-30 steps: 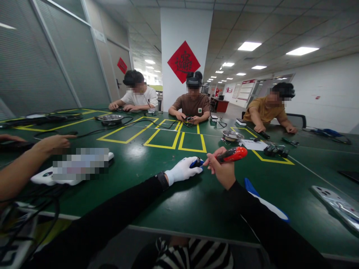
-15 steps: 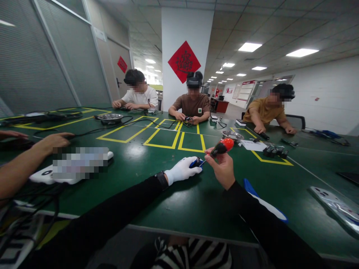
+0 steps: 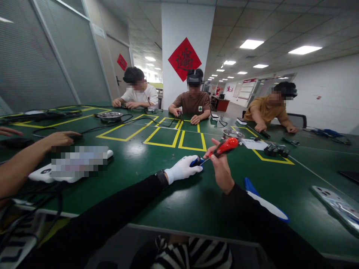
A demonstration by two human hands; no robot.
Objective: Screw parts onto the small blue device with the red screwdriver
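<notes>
My left hand (image 3: pixel 182 169), in a white glove with blue fingertips, is closed around a small black part (image 3: pixel 198 159) just above the green table. Most of that part is hidden by the glove. My right hand (image 3: pixel 223 170) is bare and grips a screwdriver (image 3: pixel 227 145) with a red and black handle. Its thin shaft slants down to the left, and the tip meets or lies close against the black part; the exact contact is too small to see.
A blue and white glove (image 3: pixel 265 203) lies right of my right arm, with a phone (image 3: pixel 335 205) beyond it. Black clustered parts (image 3: pixel 276 151), paper (image 3: pixel 254 144) and a metal bowl (image 3: pixel 233 134) sit further back. Left are a white device (image 3: pixel 42 175) and another person's hand (image 3: pixel 60 140).
The screwdriver handle has turned and tipped slightly to the right in my right hand, whose fingers have shifted around it. My left hand stays in place. The person opposite has moved their hands apart.
</notes>
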